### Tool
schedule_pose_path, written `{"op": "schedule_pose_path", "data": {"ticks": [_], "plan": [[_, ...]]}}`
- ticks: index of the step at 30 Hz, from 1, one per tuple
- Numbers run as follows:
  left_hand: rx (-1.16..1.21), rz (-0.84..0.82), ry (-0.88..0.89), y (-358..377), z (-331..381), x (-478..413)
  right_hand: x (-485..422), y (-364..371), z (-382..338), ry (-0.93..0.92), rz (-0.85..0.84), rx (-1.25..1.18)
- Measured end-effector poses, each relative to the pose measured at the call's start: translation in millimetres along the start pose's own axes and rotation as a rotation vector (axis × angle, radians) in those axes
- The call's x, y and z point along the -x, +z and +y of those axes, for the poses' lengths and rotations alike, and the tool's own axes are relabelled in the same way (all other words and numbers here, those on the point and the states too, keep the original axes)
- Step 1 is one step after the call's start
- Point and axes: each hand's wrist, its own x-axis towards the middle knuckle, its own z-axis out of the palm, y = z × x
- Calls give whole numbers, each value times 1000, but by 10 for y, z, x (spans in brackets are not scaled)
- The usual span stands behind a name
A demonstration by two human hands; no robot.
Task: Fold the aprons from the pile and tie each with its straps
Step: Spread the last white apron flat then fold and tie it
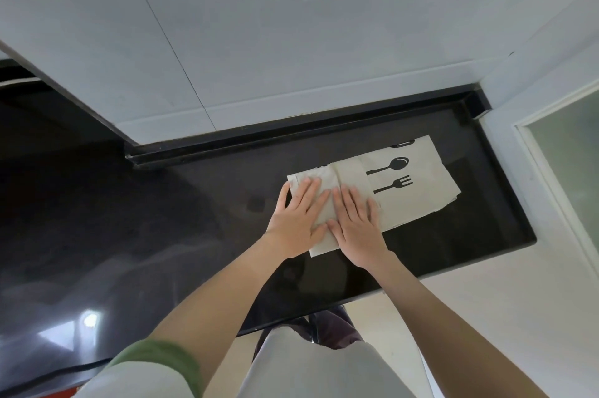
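We see black glossy counter (453, 235), white tiled wall (227, 40) behind, frosted window (577, 154) at right. Cream apron (418, 199), spoon and fork print, lies folded on counter near right end. Our left hand (296, 219) and right hand (353, 222) press flat on apron's left part, fingers straight, gripping nothing.

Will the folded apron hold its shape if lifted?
Probably not: the apron is thin cloth in loose layers, so likely floppy and light. It may slide on the glossy counter; left hand and right hand press it flat.
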Motion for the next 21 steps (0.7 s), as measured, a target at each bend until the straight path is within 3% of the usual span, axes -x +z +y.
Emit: {"op": "schedule_pose_path", "data": {"ticks": [6, 12, 16, 21], "plan": [[4, -13, -119, -81, -108, -81, -116, -147, -87, 18, 72, -19], [-55, -48, -87, -125, -145, -97, -352, -386, -128, 26, 75, 52], [-27, -103, -90, -136, -174, -114, -345, -333, -244, 174, 60, -39], [23, -62, -132, -131, -135, -59, 2, -146, -387, -43, 156, -109]]}}
